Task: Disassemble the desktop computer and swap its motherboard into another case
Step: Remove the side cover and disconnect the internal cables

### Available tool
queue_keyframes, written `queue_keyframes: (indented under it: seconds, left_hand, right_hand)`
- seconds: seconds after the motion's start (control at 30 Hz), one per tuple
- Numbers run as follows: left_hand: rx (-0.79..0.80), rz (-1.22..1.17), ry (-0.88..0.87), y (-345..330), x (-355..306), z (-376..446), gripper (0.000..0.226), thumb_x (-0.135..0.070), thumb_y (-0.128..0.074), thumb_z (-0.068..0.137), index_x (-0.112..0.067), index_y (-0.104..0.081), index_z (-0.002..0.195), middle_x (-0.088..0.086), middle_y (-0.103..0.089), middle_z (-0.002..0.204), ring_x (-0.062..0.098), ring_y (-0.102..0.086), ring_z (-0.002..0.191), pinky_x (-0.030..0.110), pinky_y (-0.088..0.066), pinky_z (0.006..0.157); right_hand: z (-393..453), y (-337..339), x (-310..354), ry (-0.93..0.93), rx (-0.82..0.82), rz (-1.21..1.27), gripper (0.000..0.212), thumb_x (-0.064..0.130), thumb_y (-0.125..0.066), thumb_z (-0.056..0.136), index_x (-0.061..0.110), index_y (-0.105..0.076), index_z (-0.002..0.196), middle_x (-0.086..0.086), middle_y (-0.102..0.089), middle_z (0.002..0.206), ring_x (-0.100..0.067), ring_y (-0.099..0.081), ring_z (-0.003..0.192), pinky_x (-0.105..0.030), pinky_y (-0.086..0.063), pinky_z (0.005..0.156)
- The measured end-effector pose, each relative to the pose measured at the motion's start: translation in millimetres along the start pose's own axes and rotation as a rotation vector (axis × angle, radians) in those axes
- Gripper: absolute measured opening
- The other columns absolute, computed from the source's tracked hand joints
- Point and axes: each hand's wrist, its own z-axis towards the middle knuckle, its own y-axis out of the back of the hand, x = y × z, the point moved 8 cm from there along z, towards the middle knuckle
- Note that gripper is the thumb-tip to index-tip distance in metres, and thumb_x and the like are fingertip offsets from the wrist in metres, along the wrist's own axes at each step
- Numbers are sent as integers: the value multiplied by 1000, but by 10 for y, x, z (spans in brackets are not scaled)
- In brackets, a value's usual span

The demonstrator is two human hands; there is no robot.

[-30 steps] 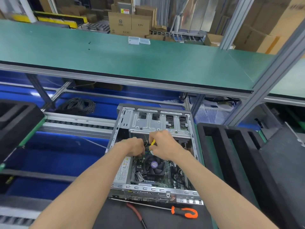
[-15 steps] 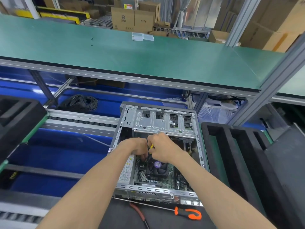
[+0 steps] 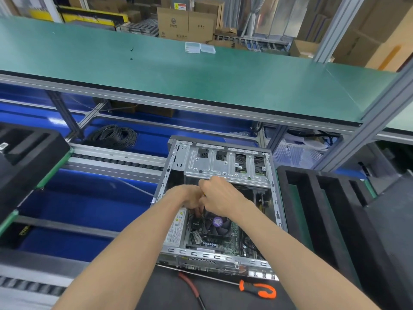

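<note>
The open grey desktop case (image 3: 228, 168) lies on the black mat in front of me. Its green motherboard (image 3: 237, 240) carries a black CPU fan (image 3: 218, 223) with a purple hub. Both of my hands are inside the case, just above the fan and touching each other. The fingers of my left hand (image 3: 190, 198) curl down onto wires beside the fan. My right hand (image 3: 221, 195) pinches a thin yellow cable, of which only a sliver shows between the two hands. What the cable leads to is hidden under the hands.
A silver power supply (image 3: 176, 229) fills the case's left side. An orange-handled screwdriver (image 3: 257, 289) and a red-handled tool (image 3: 190, 285) lie on the mat before the case. Black foam trays stand at right (image 3: 324, 209) and left (image 3: 26, 157). A green shelf (image 3: 178, 70) overhangs behind.
My hands have drawn together and dropped slightly toward the fan. The yellow cable, plain between my right fingers before, is now almost covered.
</note>
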Motion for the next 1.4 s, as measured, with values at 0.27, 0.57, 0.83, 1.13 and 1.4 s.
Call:
queue_keyframes:
  seconds: [0.27, 0.57, 0.83, 1.13, 1.4]
  left_hand:
    - [19, -84, -20, 17, -18, 12, 29, 1, -41, 98, -2, -66, 109, 2, -74, 94, 10, -70, 85, 30, -53, 83]
    - [37, -27, -48, 23, 37, 75, 25, 1, -51, 98, -6, -72, 109, -1, -76, 96, 7, -71, 89, 25, -50, 80]
    - [66, 75, -81, 57, 16, 61, 11, -10, -60, 97, -19, -67, 98, -15, -55, 78, 1, -49, 69, 21, -40, 65]
    - [-281, -53, -101, 290, 13, -192, 15, -3, -59, 86, -14, -67, 79, -3, -65, 79, 19, -57, 75, 30, -49, 69]
    - [-563, -494, -384, 247, -56, -873, 14, -19, -66, 76, -27, -68, 87, -8, -66, 76, 5, -58, 70, 30, -47, 69]
  right_hand:
    - [-18, -28, -126, -59, -11, 128, 20, 27, -57, 99, 12, -48, 90, -4, -43, 79, -27, -50, 70, -34, -36, 54]
    - [14, 11, -47, -27, 54, 67, 18, 22, -59, 94, 15, -44, 89, -9, -50, 86, -30, -48, 73, -35, -39, 60]
    - [26, -48, 172, 62, 103, -34, 18, 17, -61, 95, 8, -59, 110, -3, -36, 76, -31, -55, 75, -35, -40, 56]
    - [-20, -26, 185, 129, 69, -72, 25, 23, -57, 99, 4, -53, 113, -8, -53, 80, -26, -47, 68, -39, -41, 59]
    - [-65, -200, -33, -20, -31, 322, 30, 16, -61, 91, 12, -38, 109, -16, -61, 87, -35, -57, 79, -50, -50, 70]
